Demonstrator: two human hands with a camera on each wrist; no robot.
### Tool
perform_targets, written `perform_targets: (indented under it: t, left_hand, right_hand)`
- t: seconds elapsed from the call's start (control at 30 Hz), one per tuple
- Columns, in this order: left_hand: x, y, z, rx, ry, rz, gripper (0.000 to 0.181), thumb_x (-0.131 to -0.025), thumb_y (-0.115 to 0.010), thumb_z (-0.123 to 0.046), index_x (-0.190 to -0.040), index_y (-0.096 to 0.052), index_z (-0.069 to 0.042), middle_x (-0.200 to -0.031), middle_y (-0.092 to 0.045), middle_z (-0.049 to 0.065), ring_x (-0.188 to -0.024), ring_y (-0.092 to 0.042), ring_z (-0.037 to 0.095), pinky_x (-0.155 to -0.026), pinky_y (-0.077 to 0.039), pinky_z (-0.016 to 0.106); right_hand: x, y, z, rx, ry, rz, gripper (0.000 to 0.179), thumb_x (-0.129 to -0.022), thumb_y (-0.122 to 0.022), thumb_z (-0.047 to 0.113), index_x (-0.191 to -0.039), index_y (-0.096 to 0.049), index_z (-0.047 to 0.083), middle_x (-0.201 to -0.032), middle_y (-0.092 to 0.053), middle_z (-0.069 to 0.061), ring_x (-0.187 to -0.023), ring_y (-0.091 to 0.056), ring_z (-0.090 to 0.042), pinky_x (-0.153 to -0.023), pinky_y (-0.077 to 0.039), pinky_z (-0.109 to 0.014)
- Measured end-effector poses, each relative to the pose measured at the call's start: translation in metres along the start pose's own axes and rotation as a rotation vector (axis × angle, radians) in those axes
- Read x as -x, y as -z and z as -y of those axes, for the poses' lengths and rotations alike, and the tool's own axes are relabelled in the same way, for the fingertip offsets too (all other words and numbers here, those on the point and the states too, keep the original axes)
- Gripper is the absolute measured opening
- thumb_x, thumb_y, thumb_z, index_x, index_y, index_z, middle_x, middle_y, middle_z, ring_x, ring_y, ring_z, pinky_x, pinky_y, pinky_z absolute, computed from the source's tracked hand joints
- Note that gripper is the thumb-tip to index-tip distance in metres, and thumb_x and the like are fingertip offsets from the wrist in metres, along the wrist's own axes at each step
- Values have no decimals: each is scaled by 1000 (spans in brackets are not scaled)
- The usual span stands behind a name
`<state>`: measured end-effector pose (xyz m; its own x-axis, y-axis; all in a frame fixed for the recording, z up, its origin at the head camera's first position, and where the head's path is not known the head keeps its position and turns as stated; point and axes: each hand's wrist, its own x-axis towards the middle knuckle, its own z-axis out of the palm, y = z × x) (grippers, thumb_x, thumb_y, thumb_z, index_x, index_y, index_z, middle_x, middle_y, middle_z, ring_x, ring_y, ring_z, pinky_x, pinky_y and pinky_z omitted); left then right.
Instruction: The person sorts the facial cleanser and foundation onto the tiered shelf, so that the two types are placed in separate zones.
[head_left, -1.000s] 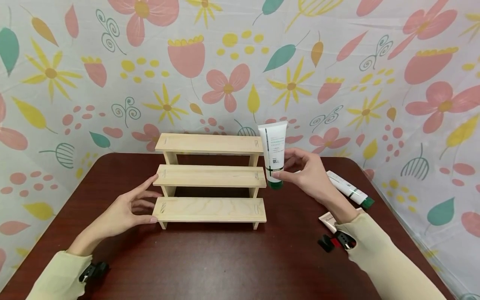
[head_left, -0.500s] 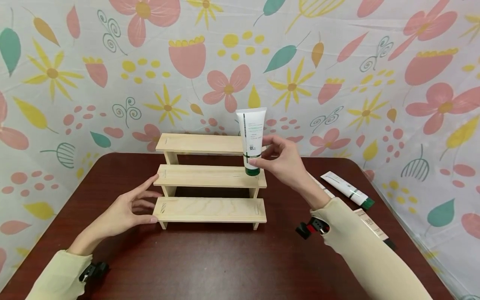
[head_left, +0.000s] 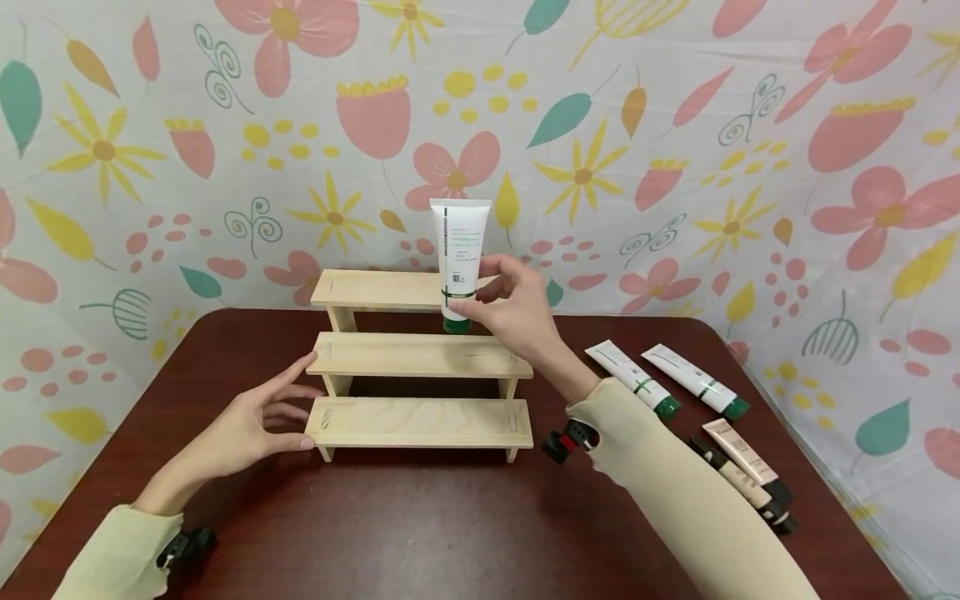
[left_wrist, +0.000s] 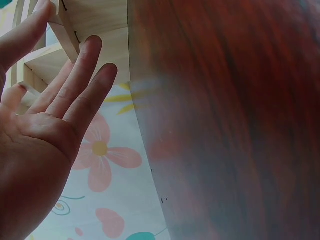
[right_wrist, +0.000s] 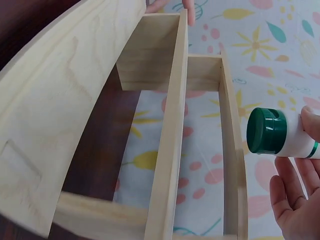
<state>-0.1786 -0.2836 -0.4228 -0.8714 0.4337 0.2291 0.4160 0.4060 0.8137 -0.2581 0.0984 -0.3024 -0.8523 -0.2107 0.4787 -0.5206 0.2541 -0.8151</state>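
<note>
A three-step wooden display rack [head_left: 420, 354] stands on the dark red-brown table [head_left: 420, 525]. My right hand [head_left: 521, 312] pinches a white squeeze tube [head_left: 461, 246] near its green cap. The tube is upright, cap down, and overlaps the top step in the head view. In the right wrist view the green cap [right_wrist: 267, 131] appears beside the rack's upper edge. My left hand [head_left: 238, 429] is at the rack's left side, its index fingertip at the middle step and thumb at the bottom step. The left wrist view shows its fingers [left_wrist: 82, 75] extended.
To the right lie two more white tubes with green caps, one nearer [head_left: 632, 377] and one farther right [head_left: 695, 380]. In front of them are a beige tube [head_left: 738, 450] and slim dark-capped items [head_left: 742, 483], partly behind my right sleeve. Floral cloth [head_left: 637, 250] hangs behind the table.
My right hand has carried the white tube leftward and up, from beside the rack to over its upper steps. The left hand has stayed at the rack. More items at right are uncovered.
</note>
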Motion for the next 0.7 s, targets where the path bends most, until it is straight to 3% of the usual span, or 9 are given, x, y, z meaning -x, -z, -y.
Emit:
perform_targets:
  t: [0.2,0.7]
  left_hand:
    - [2,0,1,-4,-2,-11,111,-82,-91,-6,-170,-25,-21,-132,-66,20,-102,-74,20,-87,-59,32]
    - [0,0,0,-19,-5,-6,112,-82,-92,-6,-170,-25,-22,-131,-66,19,-102,-73,21,-87,-60,34]
  right_hand:
    - [-9,-18,2,-70,17,2,40,-83,-91,7,-119,-73,6,-109,-74,-3,-82,-72,-23,-68,-56,-33]
    - [-37,-58,3,-51,-5,-42,44,-83,-91,8,-123,-71,5,-107,-70,-6,-84,-71,-20,-70,-60,-33]
